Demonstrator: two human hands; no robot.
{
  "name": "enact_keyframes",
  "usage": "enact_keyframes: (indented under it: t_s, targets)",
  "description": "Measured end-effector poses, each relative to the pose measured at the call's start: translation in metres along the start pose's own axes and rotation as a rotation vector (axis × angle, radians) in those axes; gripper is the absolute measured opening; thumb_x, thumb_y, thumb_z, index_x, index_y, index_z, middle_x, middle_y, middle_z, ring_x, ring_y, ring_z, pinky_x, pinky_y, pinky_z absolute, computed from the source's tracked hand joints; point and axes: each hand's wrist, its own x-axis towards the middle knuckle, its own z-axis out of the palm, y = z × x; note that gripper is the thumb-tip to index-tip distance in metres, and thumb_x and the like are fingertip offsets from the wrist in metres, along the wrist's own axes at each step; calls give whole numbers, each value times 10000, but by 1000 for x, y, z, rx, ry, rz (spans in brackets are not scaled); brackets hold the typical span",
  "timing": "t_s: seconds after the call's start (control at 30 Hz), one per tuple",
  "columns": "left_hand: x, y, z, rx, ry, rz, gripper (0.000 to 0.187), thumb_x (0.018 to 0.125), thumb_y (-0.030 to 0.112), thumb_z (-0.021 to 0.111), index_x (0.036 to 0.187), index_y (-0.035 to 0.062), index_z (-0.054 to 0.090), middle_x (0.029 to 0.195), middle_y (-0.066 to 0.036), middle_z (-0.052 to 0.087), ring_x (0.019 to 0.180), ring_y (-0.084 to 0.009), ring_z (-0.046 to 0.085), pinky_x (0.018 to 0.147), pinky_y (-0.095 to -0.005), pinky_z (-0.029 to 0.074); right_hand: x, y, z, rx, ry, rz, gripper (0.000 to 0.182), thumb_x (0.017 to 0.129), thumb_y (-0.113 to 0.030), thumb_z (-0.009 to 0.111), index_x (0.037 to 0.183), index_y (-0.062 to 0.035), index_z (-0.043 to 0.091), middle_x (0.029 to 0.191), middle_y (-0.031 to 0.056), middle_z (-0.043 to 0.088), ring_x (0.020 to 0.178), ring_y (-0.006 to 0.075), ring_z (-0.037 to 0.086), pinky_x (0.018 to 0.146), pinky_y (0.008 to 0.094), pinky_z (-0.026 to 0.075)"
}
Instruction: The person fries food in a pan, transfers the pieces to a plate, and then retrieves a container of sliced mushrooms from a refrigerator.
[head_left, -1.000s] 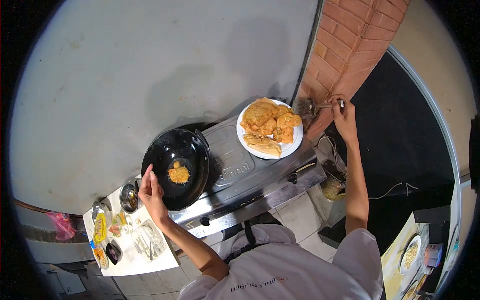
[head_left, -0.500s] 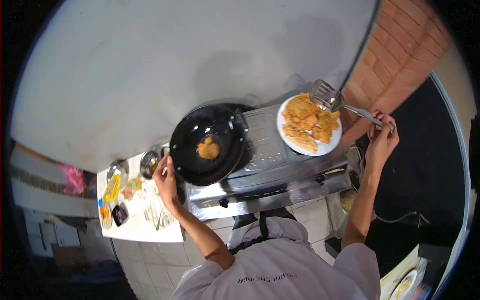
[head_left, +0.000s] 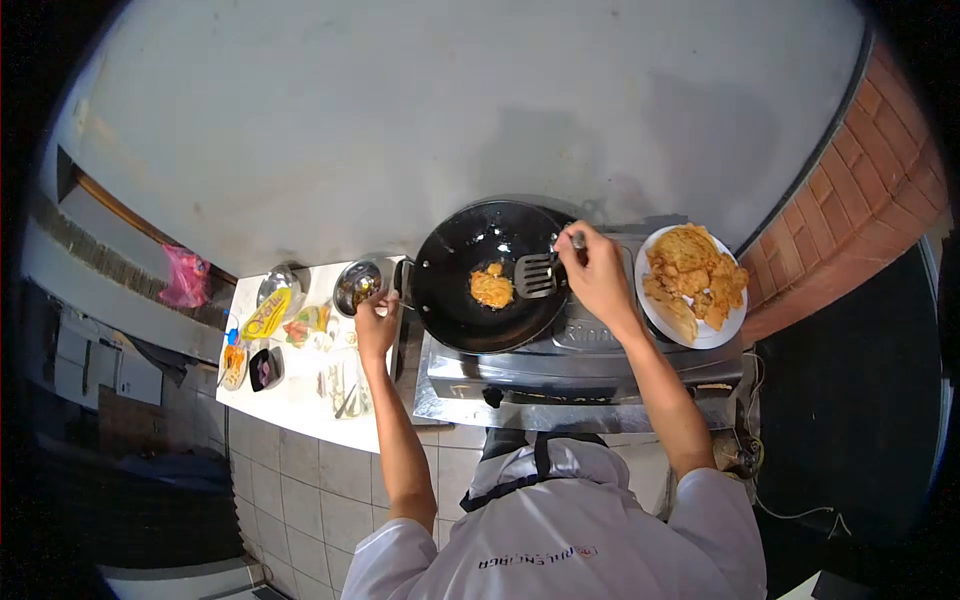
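A black wok [head_left: 450, 318] sits on the left side of the stove, with a small golden fritter [head_left: 491, 287] in its middle. My left hand [head_left: 374, 326] is at the wok's left side, its fingers closed at the loop handle [head_left: 403, 272]. Over the wok's right half, my right hand [head_left: 597, 275] grips a slotted metal spatula [head_left: 536, 276] by its handle. The spatula's blade is beside the fritter, apart from it. On the stove's right side stands a white plate [head_left: 655, 318] piled with fried golden fritters [head_left: 697, 270].
The metal stove [head_left: 590, 368] stands against a grey wall, with a brick pillar [head_left: 835, 215] to the right. On the white table [head_left: 290, 400] at left are a metal bowl [head_left: 358, 283], a yellow packet [head_left: 266, 314], a small black bowl [head_left: 264, 370] and a plate of orange shreds [head_left: 234, 366].
My right hand has carried the spatula left from above the plate of fritters into the wok. My left hand stays at the wok's left side. The whole view has shifted.
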Motion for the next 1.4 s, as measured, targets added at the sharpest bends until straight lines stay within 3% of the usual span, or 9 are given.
enact_keyframes:
  t_s: [0.03,0.07,0.2,0.3,0.63,0.7,0.83,1.1,1.4]
  targets:
    - [1,1,-1,11,1,14,345,813,259,644,995,-34,641,778,-180,646,748,-282,641,688,-338,471,6,5,10,-35,-18,-49,97,866,-57,538,799,14,535,625,70,555,482,73,446,460,253,353]
    - [3,-2,-1,14,-16,15,349,810,261,646,996,-35,640,788,-186,647,757,-291,642,693,-342,473,11,8,17,-52,-35,-130,99,855,-49,540,799,27,510,605,128,518,463,174,472,469,305,361]
    - [5,-6,0,36,-54,13,381,800,287,652,1004,-34,636,804,-202,650,808,-317,646,731,-364,481,26,19,40,-117,-11,-175,95,850,-34,520,804,35,473,609,181,499,527,339,496,506,363,378]
    - [7,-1,-1,53,-94,5,395,800,296,650,1011,-37,633,806,-200,651,810,-321,645,735,-369,481,32,23,46,-115,-52,-144,139,855,-67,517,771,34,470,667,209,541,649,400,556,546,433,405]
    - [8,6,-3,19,-109,4,407,809,295,643,1023,-50,625,796,-196,649,788,-319,643,720,-365,471,30,47,53,-75,-50,15,166,849,-83,534,739,33,489,578,191,518,556,377,547,508,404,397]
    - [10,2,-4,19,-87,25,407,808,296,644,1023,-49,624,796,-201,646,781,-321,641,714,-364,470,29,59,59,-84,21,37,135,863,-83,532,785,27,538,626,115,586,519,173,534,518,300,406]
    - [8,10,-12,44,-84,39,405,828,304,628,1044,-38,620,905,-226,644,831,-263,637,751,-341,473,24,64,66,-14,81,51,157,853,-99,542,762,29,530,589,167,549,527,295,563,515,357,409]
    - [1,17,-18,42,-49,63,386,833,280,622,1059,-33,615,797,-202,632,764,-248,621,706,-331,465,18,59,63,84,-70,132,144,868,-90,514,777,11,562,670,95,600,558,131,529,532,284,400]
    - [-4,17,-17,-8,-39,28,366,804,259,650,1020,-36,629,791,-202,623,744,-310,618,686,-367,456,12,47,54,26,33,26,131,861,-90,541,792,21,546,598,101,568,483,161,503,490,304,387]
